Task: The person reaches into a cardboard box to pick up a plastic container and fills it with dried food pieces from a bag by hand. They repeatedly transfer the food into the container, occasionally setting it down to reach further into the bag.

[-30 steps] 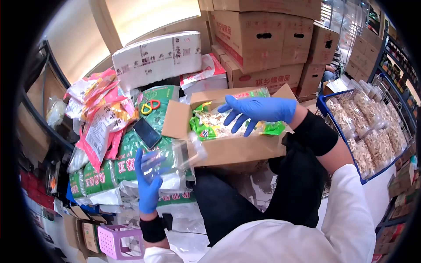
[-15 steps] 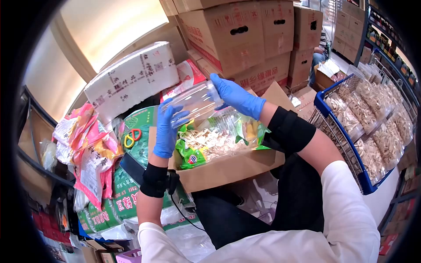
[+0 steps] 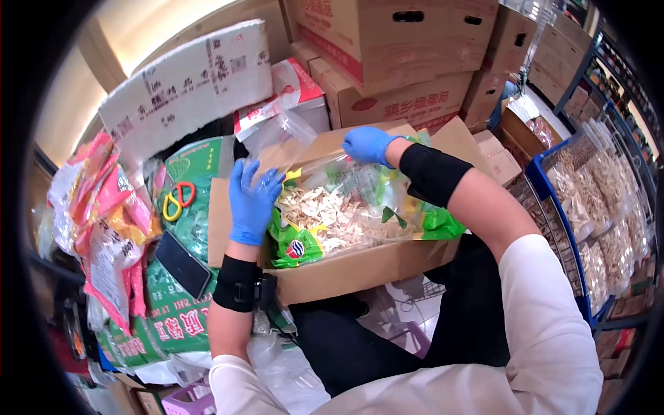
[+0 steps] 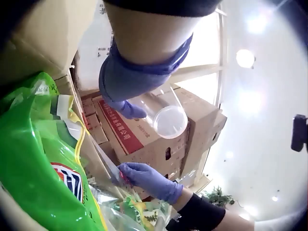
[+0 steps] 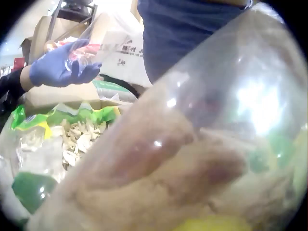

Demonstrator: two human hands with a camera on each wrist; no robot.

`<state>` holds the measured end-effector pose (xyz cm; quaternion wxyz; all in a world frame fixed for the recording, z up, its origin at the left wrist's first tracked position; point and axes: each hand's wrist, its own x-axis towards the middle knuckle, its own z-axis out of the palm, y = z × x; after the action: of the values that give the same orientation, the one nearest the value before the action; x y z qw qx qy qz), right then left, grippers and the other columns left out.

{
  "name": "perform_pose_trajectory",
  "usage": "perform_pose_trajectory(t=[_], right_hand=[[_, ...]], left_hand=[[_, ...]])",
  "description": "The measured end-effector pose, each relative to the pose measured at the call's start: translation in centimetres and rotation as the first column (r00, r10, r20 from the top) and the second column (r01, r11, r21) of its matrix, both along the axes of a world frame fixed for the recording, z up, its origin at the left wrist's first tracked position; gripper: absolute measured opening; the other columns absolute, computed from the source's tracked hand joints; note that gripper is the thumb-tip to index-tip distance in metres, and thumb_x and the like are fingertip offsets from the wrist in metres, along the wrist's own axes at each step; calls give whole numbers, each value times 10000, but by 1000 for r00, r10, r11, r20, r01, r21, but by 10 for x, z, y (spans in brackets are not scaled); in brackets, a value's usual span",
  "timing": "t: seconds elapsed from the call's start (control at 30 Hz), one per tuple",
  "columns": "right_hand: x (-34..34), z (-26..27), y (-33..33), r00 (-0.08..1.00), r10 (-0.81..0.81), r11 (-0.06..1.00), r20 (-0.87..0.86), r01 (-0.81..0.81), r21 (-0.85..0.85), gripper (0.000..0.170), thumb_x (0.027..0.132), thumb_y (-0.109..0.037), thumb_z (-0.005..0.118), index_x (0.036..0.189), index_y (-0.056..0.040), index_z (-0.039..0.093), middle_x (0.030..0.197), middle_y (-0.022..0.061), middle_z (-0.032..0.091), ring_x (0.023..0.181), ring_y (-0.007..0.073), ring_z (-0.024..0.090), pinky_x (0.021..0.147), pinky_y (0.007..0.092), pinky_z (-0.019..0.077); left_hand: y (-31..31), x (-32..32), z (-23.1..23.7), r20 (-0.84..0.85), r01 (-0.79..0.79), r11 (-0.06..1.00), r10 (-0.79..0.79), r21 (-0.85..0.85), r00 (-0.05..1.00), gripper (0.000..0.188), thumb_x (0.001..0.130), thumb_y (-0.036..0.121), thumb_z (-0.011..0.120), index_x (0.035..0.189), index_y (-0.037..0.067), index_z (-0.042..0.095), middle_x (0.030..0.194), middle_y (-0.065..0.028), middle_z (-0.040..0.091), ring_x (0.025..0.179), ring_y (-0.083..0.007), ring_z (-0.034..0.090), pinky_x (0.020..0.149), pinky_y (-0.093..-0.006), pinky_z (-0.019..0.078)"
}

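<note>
The carton (image 3: 360,277), with dried slices (image 3: 325,214) in clear plastic (image 3: 391,180) and a green bag (image 3: 297,249), is the landmark. The left hand (image 3: 252,204), above the carton's left side, holds a clear jar (image 4: 171,120); this jar is above the carton's far left corner. The right hand (image 3: 370,145) is at the carton's far edge, with bent fingers near the clear plastic; whether they pinch it, one cannot tell. Left of the carton lie a phone (image 3: 182,264) and scissors (image 3: 186,195).
</note>
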<state>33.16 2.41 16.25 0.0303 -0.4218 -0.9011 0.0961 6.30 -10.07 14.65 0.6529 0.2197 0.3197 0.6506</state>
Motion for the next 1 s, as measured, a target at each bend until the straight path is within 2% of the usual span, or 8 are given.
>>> perform_pose_trajectory(t=[0.17,0.27,0.33,0.47,0.53,0.6,0.9,1.0], right_hand=[[7,-34,2,997,-71,997,-20,70,-18,259,803,-192,557,890,10,692,883,244,656,814,409,644,745,456,517],[5,-56,-8,993,-46,997,108,39,68,215,803,-142,562,846,22,694,835,253,655,783,393,655,722,440,530],[-2,-76,-5,990,-142,979,4,140,150,233,821,-191,582,790,13,691,790,253,646,762,403,640,730,443,520],[-9,-74,-9,983,-179,966,-32,182,185,289,843,-256,610,791,16,691,793,246,648,766,390,646,718,445,524],[-10,-67,-15,983,-184,966,5,180,188,235,838,-202,592,809,5,698,804,237,658,771,373,659,708,435,534],[-12,-63,-17,981,-190,965,41,179,193,193,832,-148,574,828,-6,705,816,227,668,775,356,672,697,424,544],[-12,-72,-6,986,-155,971,58,141,192,251,824,-263,627,874,-32,711,845,198,678,801,351,671,713,434,537],[-15,-63,-16,962,-270,955,-46,274,111,393,830,-416,628,889,-35,703,878,193,675,806,357,656,736,425,522]], left_hand=[[-4,-5,5,74,-39,997,45,-72,996,503,878,487,553,1186,93,505,1191,-225,525,1098,-391,554,865,-401,489],[2,-9,-9,57,-9,998,13,-67,998,505,878,486,554,1184,89,495,1166,-220,534,1090,-395,555,874,-418,488],[-2,-4,-6,42,-22,996,25,-83,999,523,869,493,563,1188,86,483,1189,-224,512,1092,-398,552,892,-429,481],[0,-4,-10,-14,-9,997,8,-80,1000,563,853,511,576,1211,91,464,1268,-242,450,1104,-395,544,912,-431,467],[1,-5,-12,-26,0,997,-1,-72,1000,575,848,516,580,1218,93,460,1291,-248,430,1107,-394,542,916,-429,462],[0,-2,-9,-51,-13,997,9,-72,999,537,859,513,579,1189,109,452,1205,-241,488,980,-341,618,810,-381,490],[0,-1,-13,-115,-36,996,27,-77,993,484,871,508,576,1155,127,483,1075,-195,568,905,-302,651,745,-361,510],[-2,1,-11,-150,-32,997,20,-77,989,497,872,508,575,1166,119,480,1080,-193,566,905,-299,647,739,-363,514]])
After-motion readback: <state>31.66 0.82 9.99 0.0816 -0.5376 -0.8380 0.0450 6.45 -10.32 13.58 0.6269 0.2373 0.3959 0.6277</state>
